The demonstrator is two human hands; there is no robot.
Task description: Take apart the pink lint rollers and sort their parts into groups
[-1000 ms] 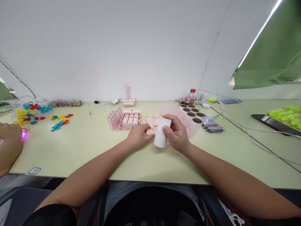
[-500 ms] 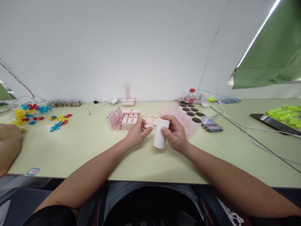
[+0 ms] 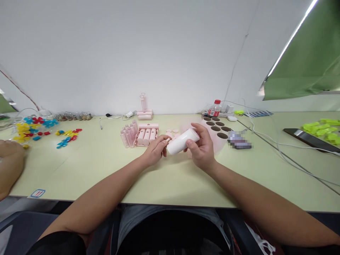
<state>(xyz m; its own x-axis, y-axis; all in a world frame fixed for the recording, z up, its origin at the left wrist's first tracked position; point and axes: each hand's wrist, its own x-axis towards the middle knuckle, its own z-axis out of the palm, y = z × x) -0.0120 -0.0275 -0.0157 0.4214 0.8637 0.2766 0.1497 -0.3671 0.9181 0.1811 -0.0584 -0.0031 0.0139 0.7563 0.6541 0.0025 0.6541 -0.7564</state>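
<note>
A white cylinder (image 3: pixel 182 141) lies tilted in my right hand (image 3: pixel 203 148), whose thumb and fingers grip its upper right end. At the cylinder's lower left end is my left hand (image 3: pixel 156 150), its fingers pinched on something small and pale, probably a disc, that I cannot make out clearly. Behind the hands are pale pink discs (image 3: pixel 175 131), partly covered by the cylinder. A pink holder (image 3: pixel 148 126) with white rollers stands behind my left hand, beside a group of clear pink tubes (image 3: pixel 129 135).
Dark-topped round tubes (image 3: pixel 222 135) stand at the right, near a bottle (image 3: pixel 214 109) and cables. Colourful plastic pieces (image 3: pixel 37 127) lie at the left. Another person's hand (image 3: pixel 10 163) rests at the left edge. A black tray (image 3: pixel 305 140) holds yellow-green pieces.
My right hand has tipped the white cylinder from nearly upright to a slant, its lower end swinging left. My left hand has drawn back from the discs to the cylinder's end.
</note>
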